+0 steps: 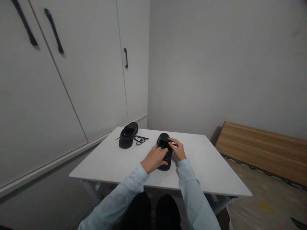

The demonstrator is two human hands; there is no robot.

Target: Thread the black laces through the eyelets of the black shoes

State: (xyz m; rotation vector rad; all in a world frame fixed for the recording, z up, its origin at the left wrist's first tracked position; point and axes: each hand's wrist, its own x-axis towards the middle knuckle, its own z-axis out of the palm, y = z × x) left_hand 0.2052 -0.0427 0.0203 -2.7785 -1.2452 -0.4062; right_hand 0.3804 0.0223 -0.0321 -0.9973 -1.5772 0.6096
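A black shoe [164, 136] stands on the white table [195, 159] right in front of me, its toe pointing away. My left hand [155, 158] is closed on its near part, with fingers over the opening and the thumb low by the heel. At the shoe's right side, my right hand [177, 149] has its fingers and thumb bent onto the upper near the toe. Whether a lace lies between those fingertips is too small to make out. A second black shoe [126, 143] rests at the table's back left, beside a loose heap of black shoelace [141, 139].
White cabinets [96, 80] with dark handles line the left side, close to the table's left edge. A grey wall [216, 70] rises behind. Wooden boards [259, 150] lean at the right, above the floor. My knees [168, 210] are under the table's front edge.
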